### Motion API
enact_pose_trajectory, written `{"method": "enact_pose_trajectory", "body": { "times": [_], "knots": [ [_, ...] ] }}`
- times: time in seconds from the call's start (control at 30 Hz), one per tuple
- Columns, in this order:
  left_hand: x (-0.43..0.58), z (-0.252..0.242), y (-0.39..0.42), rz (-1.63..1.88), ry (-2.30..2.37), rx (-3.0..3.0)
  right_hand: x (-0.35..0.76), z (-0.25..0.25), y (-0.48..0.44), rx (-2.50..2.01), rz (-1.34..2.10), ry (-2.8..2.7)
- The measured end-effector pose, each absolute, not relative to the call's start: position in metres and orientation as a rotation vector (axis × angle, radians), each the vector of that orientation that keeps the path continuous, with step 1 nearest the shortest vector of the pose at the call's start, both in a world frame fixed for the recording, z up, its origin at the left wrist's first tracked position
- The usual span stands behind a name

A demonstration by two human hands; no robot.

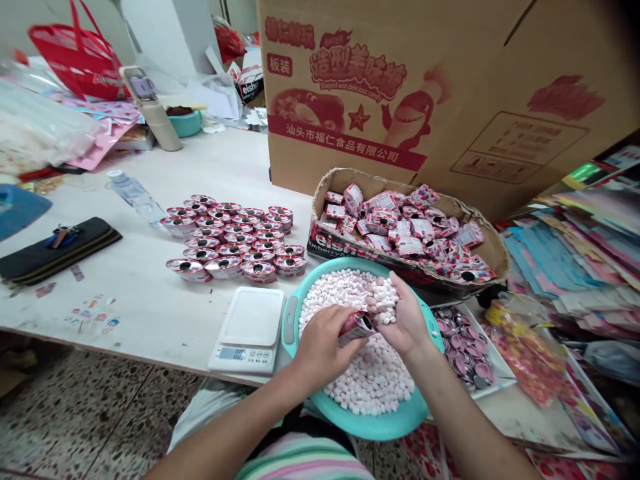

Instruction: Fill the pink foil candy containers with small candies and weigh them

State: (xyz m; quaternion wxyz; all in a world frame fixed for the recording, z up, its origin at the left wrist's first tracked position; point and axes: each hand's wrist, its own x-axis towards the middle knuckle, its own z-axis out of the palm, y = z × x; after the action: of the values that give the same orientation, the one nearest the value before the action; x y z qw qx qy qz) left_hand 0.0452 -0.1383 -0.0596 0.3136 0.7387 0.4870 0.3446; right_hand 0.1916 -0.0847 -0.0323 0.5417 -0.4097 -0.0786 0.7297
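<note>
My left hand [325, 340] is closed round a small pink printed tin [358, 327], tilted so that its dark round opening faces right. Close beside that opening, my right hand [407, 320] is cupped palm up with a heap of small white candies [384, 300] in it. Both hands are over a turquoise basin [367, 427] full of the same pale candies [370, 387]. On the table to the left stand several matching tins [235, 250] in rows, their openings facing up. Behind the basin, a cut-down cardboard box [325, 248] holds a jumble of more such tins.
A white digital scale [253, 317] is left of the basin. Pink caps [465, 347] fill a tray at the right, near a bag of colourful sweets [525, 347]. A large carton [350, 127] stands behind. A water bottle [135, 193] and a black pouch [60, 250] lie left.
</note>
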Motion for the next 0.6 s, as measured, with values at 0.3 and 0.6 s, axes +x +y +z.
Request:
{"method": "enact_pose_trajectory", "body": {
  "times": [0.3, 0.6],
  "knots": [
    [0.044, -0.061, -0.133, 0.871, 1.350, 1.894, 0.185, -0.028, -0.083, -0.962, 1.724, -0.323],
    [0.042, -0.063, -0.133, 0.928, 1.338, 1.860, 0.179, -0.030, -0.081, -0.971, 1.645, -0.318]
  ]
}}
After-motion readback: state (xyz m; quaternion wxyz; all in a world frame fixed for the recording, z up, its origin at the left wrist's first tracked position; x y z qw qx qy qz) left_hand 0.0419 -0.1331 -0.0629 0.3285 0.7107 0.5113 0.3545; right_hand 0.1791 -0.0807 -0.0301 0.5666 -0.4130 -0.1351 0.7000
